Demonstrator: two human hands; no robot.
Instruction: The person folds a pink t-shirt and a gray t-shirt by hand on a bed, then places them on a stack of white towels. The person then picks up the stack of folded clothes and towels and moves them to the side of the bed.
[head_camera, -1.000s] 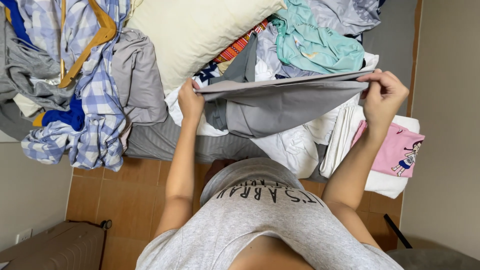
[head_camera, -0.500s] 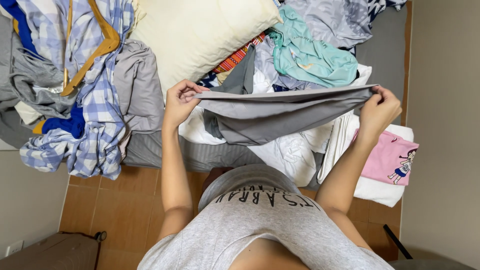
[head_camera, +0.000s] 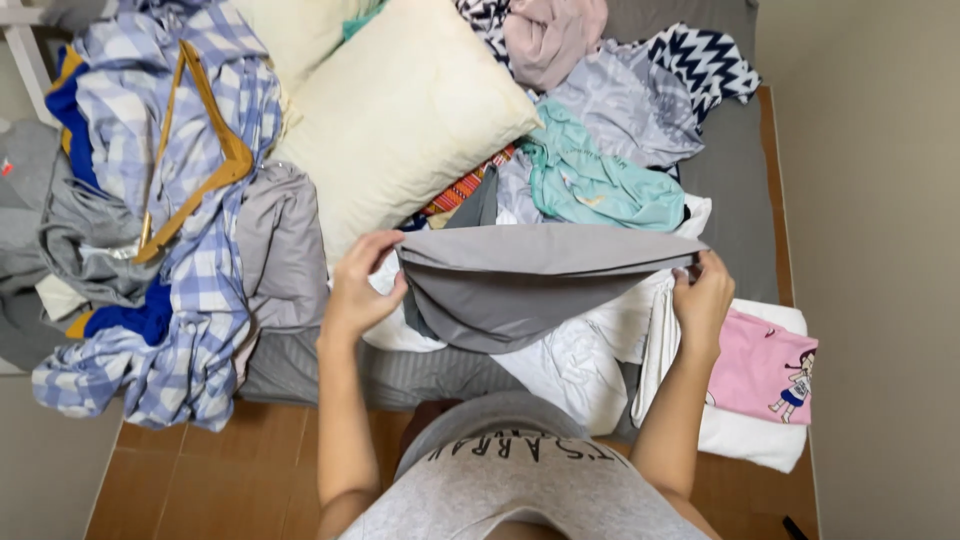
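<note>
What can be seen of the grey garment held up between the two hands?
The plain grey fabric garment looks soft, thin and smooth, with no print showing. It is stretched flat along its top edge and folded over, its lower part sagging in a curve. The left hand pinches one end, the right hand the other. It hangs above white laundry on the bed, in front of a cream pillow.
</note>
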